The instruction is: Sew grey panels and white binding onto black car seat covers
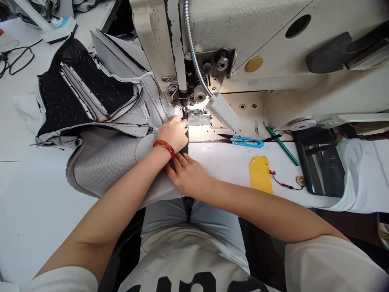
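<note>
Grey fabric: our padded piece lies left of and partly under both hands, its upper right edge right up by the presser foot of the sewing machine.
Feeding it: we'd say steer lightly and let the machine do the pulling; yanking could bend the stitch line.
Bulk on the left: those heavy folds could drag, so we'd want slack near the foot, layers flat.
Fingertip safety: our left is seriously close to the foot, so we'd guide from the side, not in front.
Left hand: ours is palm down, fingers bent over the fabric; can't tell if they're pinching it.
Right hand: ours lies lower, loosely spread on the fabric, fingertips beside the left wrist, no grip showing.
</note>
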A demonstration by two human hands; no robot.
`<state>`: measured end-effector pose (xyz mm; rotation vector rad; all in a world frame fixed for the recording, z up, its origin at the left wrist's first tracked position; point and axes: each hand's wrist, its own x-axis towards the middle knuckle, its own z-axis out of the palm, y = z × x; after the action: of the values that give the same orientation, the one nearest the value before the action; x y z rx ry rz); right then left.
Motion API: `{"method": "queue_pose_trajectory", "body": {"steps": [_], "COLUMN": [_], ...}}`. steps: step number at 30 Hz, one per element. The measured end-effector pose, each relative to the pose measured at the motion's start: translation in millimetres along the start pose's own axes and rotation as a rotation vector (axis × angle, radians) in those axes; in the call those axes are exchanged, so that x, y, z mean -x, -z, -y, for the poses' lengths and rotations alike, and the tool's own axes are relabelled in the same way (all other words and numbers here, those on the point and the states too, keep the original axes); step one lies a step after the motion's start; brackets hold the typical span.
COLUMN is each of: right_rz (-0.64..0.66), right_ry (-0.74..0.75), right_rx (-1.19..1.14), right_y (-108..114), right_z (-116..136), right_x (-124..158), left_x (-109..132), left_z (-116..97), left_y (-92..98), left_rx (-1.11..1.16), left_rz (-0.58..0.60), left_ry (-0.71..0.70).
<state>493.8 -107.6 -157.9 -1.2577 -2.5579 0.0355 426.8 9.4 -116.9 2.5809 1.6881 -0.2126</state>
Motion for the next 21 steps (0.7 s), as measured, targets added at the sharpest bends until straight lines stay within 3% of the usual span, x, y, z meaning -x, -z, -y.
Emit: {"method": "queue_pose_trajectory", "body": {"steps": [4, 12, 21], "right_rz": [0.051, 0.132, 0.082], "right_ry": [0.005, 0.031, 0.007], "right_rx": [-0.028, -0.031, 0.004], "right_y": [3, 2, -1], "right_z": [-8, -22, -40], "right_x": [-4, -10, -18], "left_x": [11, 25, 6], "left_z": [-2, -4, 0], "left_y": [-5.6, -2.6, -2.4], "left_rx": [-0.027, -0.047, -0.026], "left_rz": [-0.037, -0.012, -0.024], "left_ry": [0.025, -0.077, -0.098]}}
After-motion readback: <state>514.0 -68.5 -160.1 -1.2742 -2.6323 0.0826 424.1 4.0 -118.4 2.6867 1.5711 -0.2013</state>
